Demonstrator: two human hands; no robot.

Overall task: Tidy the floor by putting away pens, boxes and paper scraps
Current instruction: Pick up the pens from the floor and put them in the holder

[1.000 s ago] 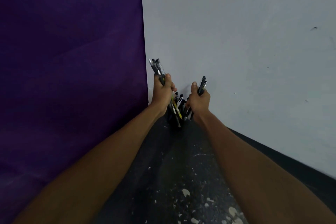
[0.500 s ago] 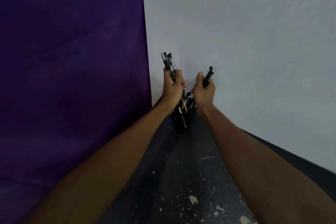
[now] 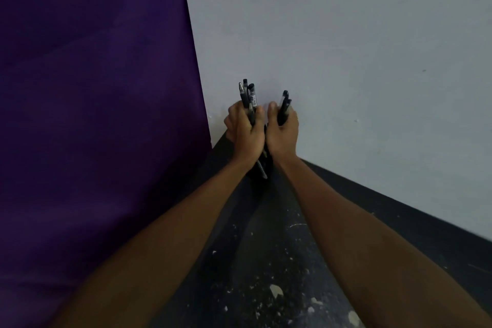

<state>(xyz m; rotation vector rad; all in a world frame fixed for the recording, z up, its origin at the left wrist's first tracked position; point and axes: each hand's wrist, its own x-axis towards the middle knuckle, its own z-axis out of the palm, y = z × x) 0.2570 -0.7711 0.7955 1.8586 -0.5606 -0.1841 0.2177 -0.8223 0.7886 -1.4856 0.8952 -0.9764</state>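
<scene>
Both my arms reach forward toward the room corner. My left hand (image 3: 246, 132) grips a bundle of several dark pens (image 3: 248, 97) that stick up above its fist. My right hand (image 3: 283, 133) grips a smaller bunch of black pens (image 3: 284, 105), also pointing up. The two hands press side by side. Below the wrists the lower pen ends (image 3: 262, 169) poke out over the dark floor; whatever lies under the hands is hidden.
A purple backdrop (image 3: 93, 114) fills the left, a pale grey wall (image 3: 346, 61) the right, meeting just behind my hands. The dark floor (image 3: 253, 261) is speckled with small white paper scraps (image 3: 275, 289) near the bottom edge.
My hands have come together until they touch, and the pen bundles stand more upright. The view has tilted up and forward, so the coloured pen ends between the hands are now covered.
</scene>
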